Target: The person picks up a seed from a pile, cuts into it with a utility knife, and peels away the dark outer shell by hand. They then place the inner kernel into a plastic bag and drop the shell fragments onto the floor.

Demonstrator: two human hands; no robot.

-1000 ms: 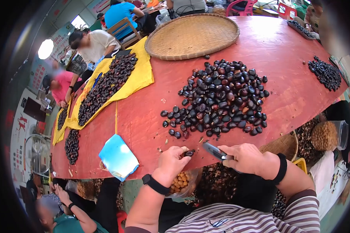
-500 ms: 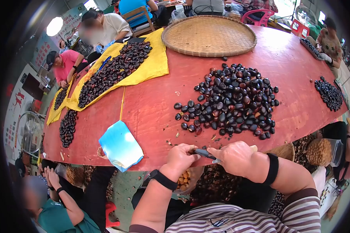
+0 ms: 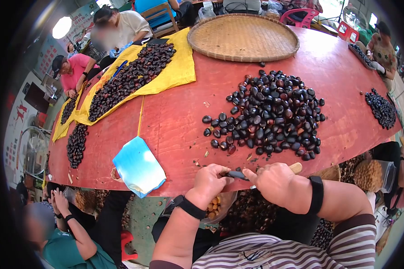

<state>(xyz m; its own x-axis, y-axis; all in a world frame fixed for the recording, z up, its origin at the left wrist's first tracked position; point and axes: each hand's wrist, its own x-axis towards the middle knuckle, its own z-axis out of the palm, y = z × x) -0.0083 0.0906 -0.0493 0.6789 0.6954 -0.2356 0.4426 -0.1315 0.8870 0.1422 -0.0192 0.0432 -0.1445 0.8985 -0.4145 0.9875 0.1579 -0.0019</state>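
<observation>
At the near table edge, my left hand [image 3: 208, 183] is closed in a pinch around a dark chestnut [image 3: 231, 174], mostly hidden by the fingers. My right hand [image 3: 274, 184] grips a knife by its pale wooden handle [image 3: 296, 168], which sticks out behind the fist. The knife's grey blade meets the chestnut between the two hands, and my right thumb points along it. Just beyond lies a large pile of glossy dark chestnuts [image 3: 274, 114]. Below my hands, a clear bag [image 3: 214, 208] of peeled yellow chestnuts is partly covered by my left forearm.
A blue-and-white packet [image 3: 139, 167] lies on the red table [image 3: 175, 121], left of my hands. Farther back are a round woven tray [image 3: 244, 38] and a yellow cloth [image 3: 182, 71] with more chestnuts. Several people sit around, one close by in a green shirt [image 3: 78, 251].
My right fist has turned a little, so more of the wooden handle shows. Both hands stay together at the table edge. The view has shifted slightly.
</observation>
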